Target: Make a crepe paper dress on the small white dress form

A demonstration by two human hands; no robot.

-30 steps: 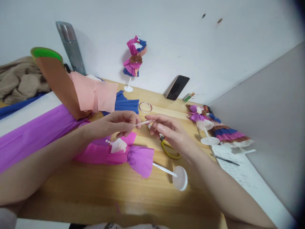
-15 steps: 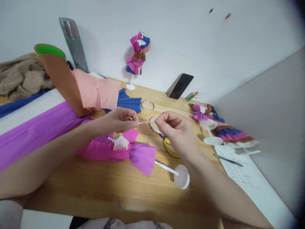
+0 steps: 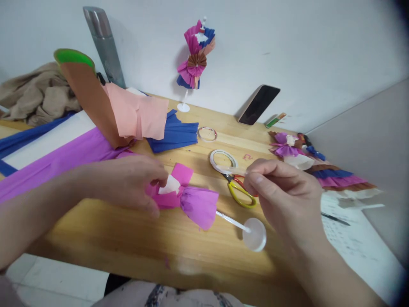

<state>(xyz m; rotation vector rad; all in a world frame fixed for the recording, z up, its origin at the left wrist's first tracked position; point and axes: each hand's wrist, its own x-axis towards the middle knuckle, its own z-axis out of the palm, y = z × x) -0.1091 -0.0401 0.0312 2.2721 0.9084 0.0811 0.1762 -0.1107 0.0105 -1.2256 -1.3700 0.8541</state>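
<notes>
My right hand (image 3: 284, 192) pinches one end of a thin translucent strip of tape (image 3: 232, 170), which stretches leftward over the table. My left hand (image 3: 128, 181) is open, thumb and fingers apart, at the upper end of a small dress-form mannequin (image 3: 170, 184) lying on its side; whether it touches is unclear. Pink crepe paper (image 3: 182, 173) wraps the white torso, with a gathered purple paper skirt (image 3: 200, 207) below. The form's white stand base (image 3: 254, 234) points right. Between the hands lie a tape roll (image 3: 212, 158) and yellow-and-red-handled scissors (image 3: 241, 197).
Behind stand a dressed mini mannequin (image 3: 194, 64), a phone (image 3: 260, 104) and a grey bottle (image 3: 110, 57). Crepe paper, including a brown roll (image 3: 91, 98) and a peach piece (image 3: 140, 113), covers the left. More paper dresses (image 3: 341, 175) and a written sheet (image 3: 348, 238) lie right.
My left hand has let go of the tape strip and moved left and down to the mannequin. My right hand has moved right and down, still pinching the strip. The view has shifted slightly.
</notes>
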